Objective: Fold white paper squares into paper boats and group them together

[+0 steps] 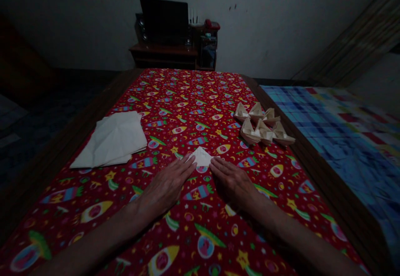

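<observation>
A small sheet of white paper folded into a triangle (201,156) lies on the red cloth, its point facing away from me. The fingers of my left hand (173,181) are stretched out and rest flat on its left corner. On the right corner lie the fingertips of my right hand (233,180), also extended and close together. To the left is a stack of white paper sheets (115,138), slightly fanned and creased. Several folded paper boats (264,130) stand in two rows to the right.
A red cloth printed with rockets and stars (200,109) covers the long table. Past its far end a dark monitor (165,19) and speakers stand on a wooden cabinet (164,53) by the wall. A blue checked cloth (300,113) spreads at the right.
</observation>
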A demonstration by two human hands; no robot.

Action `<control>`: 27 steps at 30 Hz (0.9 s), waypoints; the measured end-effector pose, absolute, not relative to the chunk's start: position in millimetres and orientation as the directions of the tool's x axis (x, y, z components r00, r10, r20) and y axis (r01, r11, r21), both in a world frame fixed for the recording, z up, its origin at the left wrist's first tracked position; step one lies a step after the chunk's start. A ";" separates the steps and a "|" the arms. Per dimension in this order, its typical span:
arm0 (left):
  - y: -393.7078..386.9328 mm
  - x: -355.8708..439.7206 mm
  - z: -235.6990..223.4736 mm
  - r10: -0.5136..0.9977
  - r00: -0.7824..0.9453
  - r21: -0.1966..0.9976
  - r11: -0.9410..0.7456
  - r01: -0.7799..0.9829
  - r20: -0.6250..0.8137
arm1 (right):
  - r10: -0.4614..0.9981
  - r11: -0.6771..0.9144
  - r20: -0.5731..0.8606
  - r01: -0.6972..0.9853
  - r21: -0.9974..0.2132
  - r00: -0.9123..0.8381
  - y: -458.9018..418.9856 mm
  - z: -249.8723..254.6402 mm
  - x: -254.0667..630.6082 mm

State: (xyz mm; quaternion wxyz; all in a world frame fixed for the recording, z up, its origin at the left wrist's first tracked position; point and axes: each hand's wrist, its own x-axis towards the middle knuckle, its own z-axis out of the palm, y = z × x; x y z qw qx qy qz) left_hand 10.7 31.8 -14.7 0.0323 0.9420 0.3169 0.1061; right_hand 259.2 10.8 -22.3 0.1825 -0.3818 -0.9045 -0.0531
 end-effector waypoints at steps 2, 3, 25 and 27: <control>29.7 2.5 -14.3 0.629 0.757 0.090 -0.776 0.624 0.177 | 0.682 0.691 0.377 0.721 -0.052 -0.627 9.3 -24.3 262.9; 28.7 -1.5 -13.8 0.642 0.746 0.073 -0.764 0.641 0.176 | 0.685 0.686 0.382 0.725 -0.055 -0.620 8.9 -24.9 264.0; 36.7 -24.6 -17.9 0.737 0.579 0.269 -0.671 0.691 0.349 | 0.635 0.766 0.192 0.642 -0.031 -0.748 46.5 8.6 228.2; 38.2 -22.3 -18.7 0.720 0.579 0.285 -0.688 0.667 0.382 | 0.653 0.748 0.196 0.664 -0.018 -0.731 44.9 7.0 228.2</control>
